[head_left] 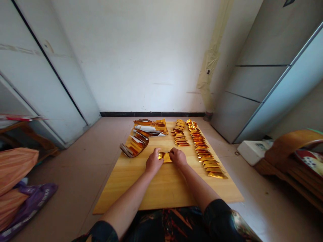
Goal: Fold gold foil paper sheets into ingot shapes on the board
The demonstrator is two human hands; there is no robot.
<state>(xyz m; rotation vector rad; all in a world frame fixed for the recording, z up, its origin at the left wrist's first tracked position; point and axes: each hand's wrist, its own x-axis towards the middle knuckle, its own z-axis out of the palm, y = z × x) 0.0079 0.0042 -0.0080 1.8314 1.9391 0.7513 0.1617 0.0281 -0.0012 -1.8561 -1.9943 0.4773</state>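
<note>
My left hand (153, 162) and my right hand (178, 157) are both closed on one small piece of gold foil paper (165, 157), each pinching an end of it just above the wooden board (141, 188). Folded gold pieces lie in two rows on the board: a long row (205, 154) to the right of my right hand and a shorter row (179, 134) beyond it. A curved stack of unfolded gold sheets (135, 146) sits to the left of my left hand, with more stacked sheets (150, 127) behind it.
The board lies on a tiled floor (83, 158) facing a white wall. White cabinet doors (45, 84) stand at left, a grey cabinet (264, 87) at right. A wooden chair (292, 148) and a white box (252, 151) sit to the right; orange cloth (15, 164) and a purple bag (32, 201) at left.
</note>
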